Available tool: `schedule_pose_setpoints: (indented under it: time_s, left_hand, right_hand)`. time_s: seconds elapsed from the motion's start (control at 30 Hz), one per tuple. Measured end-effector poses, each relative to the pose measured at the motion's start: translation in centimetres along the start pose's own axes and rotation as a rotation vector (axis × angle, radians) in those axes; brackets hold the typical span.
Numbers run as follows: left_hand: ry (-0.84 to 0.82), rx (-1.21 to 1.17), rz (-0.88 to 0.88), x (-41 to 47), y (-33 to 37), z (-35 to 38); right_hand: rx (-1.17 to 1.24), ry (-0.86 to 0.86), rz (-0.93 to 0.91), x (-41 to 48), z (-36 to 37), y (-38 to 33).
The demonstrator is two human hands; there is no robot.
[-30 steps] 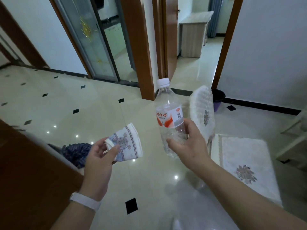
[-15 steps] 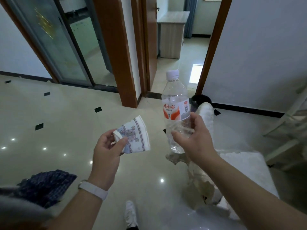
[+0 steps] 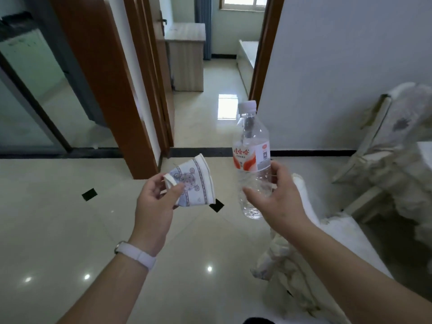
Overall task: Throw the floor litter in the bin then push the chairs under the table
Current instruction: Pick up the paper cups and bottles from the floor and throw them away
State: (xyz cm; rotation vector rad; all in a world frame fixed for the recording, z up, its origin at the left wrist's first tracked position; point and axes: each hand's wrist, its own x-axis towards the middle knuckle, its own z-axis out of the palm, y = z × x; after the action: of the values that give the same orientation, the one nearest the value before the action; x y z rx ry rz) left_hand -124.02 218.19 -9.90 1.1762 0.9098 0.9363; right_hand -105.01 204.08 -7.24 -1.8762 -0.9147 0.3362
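Note:
My left hand (image 3: 155,204) grips a crumpled white paper cup (image 3: 195,183) with a blue pattern, held on its side at mid-frame. My right hand (image 3: 279,195) holds a clear plastic water bottle (image 3: 252,157) upright by its lower half; it has a white cap and a red-and-white label. Just right of my right arm stands a chair (image 3: 301,260) under a white fluffy cover. A second covered chair (image 3: 397,146) stands at the right by the wall. No bin shows in this frame.
Glossy cream floor tiles with small black diamonds (image 3: 89,194) stretch ahead. A brown door frame (image 3: 112,90) stands left of an open doorway into a room with a wooden cabinet (image 3: 187,57). A sliding glass door (image 3: 30,90) is at far left; a white wall (image 3: 339,66) at right.
The view has swung right and forward toward the doorway. Both hands keep their hold on the cup and bottle. The dark bin seen earlier behind the chair is out of sight now.

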Motion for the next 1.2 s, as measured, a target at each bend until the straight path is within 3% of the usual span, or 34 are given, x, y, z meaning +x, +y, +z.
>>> schedule_pose_setpoints:
  time_s: [0.37, 0.57, 0.8, 1.2]
  left_hand:
    - [-0.183, 0.062, -0.013, 15.1, -0.6, 6.6]
    - [-0.148, 0.132, -0.018, 25.4, 0.0, 12.0]
    - [-0.182, 0.181, -0.012, 35.2, 0.6, 21.5]
    - [-0.355, 0.193, -0.102, 46.8, -3.2, 35.3]
  right_hand:
    - [0.038, 0.129, 0.132, 13.6, 2.5, 4.2]
    - [0.17, 0.105, 0.169, 25.0, 3.3, 6.7]
    - [0.19, 0.146, 0.188, 37.1, -0.5, 9.8]
    - [0.108, 0.325, 0.354, 46.9, -6.2, 17.9]
